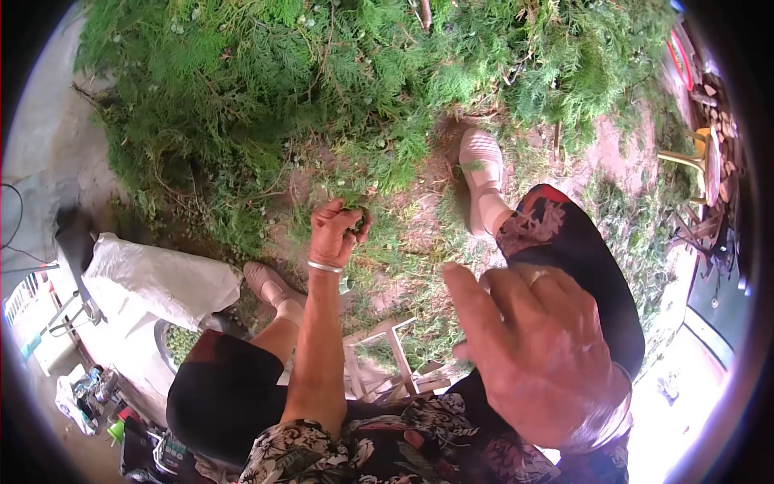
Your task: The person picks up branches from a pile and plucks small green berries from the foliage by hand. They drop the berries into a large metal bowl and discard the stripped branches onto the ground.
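My left hand (339,232), with a pale bangle at the wrist, is closed around a small bit of green foliage (355,211). It is held just in front of a large heap of cut, feathery evergreen branches (322,105). Much nearer the camera, my right hand (540,347) is raised over my right thigh, back of the hand upward, a ring on one finger. Its index finger stretches out and the thumb stands apart from it; the other fingers bend down and their tips are hidden. Nothing shows between the thumb and index finger.
My shoes (481,153) rest on ground littered with green clippings (403,274). To the left are a white sack (157,278) and a round container of small green pieces (179,343). A wooden frame (395,347) lies between my legs. A yellow chair (701,165) stands at right.
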A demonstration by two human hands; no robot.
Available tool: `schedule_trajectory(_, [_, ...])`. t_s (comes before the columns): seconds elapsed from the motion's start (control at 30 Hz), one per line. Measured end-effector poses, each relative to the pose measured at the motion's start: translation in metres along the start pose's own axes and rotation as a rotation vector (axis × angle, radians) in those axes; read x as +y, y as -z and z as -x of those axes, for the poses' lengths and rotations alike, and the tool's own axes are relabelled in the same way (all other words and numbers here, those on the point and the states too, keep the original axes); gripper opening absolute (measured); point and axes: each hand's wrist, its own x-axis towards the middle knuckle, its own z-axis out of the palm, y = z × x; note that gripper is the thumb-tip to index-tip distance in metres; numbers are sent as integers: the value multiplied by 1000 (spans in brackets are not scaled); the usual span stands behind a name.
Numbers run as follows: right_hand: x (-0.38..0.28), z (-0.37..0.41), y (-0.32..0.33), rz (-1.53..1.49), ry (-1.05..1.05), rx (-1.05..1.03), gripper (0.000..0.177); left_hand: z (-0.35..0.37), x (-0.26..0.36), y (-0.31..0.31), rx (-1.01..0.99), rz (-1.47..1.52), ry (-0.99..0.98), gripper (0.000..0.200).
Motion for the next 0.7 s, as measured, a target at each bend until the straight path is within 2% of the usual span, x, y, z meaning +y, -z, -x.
schedule_trajectory(0.13, [15,-10,-9,-77,-75,-48,50,26,39,-60,-132,-71,-48,3])
schedule_trajectory(0.17, [18,-12,-14,-110,-28,79,40,34,49,-76,-186,-78,-60,12])
schedule_trajectory(0.2, [20,-14,-13,-142,21,206,31,43,61,-91,-198,-77,-72,12])
schedule_trajectory(0.23, [18,-16,-6,-233,-35,136,45,54,72,-107,-292,-152,-117,11])
schedule_trajectory(0.27, [18,-17,-3,-223,-34,149,45,63,81,-121,-384,-228,-164,9])
schedule_trajectory(0.33, [19,-20,-4,-251,-22,145,40,80,95,-145,-429,-322,-245,8])
schedule_trajectory(0.37, [18,-21,-6,-291,-26,213,31,86,98,-153,-462,-416,-310,8])
schedule_trajectory(0.4, [19,-22,-6,-293,-19,220,31,91,99,-158,-459,-423,-318,8])
schedule_trajectory(0.47, [23,-21,-7,-330,-8,337,22,98,98,-165,-362,-469,-386,9])
schedule_trajectory(0.5, [24,-21,-10,-377,-12,355,14,100,97,-166,-376,-476,-399,8])
schedule_trajectory(0.63, [24,-20,-8,-295,-10,356,15,110,86,-179,-339,-446,-392,7])
schedule_trajectory(0.7, [22,-21,-8,-210,-11,419,11,112,79,-186,-273,-202,-296,10])
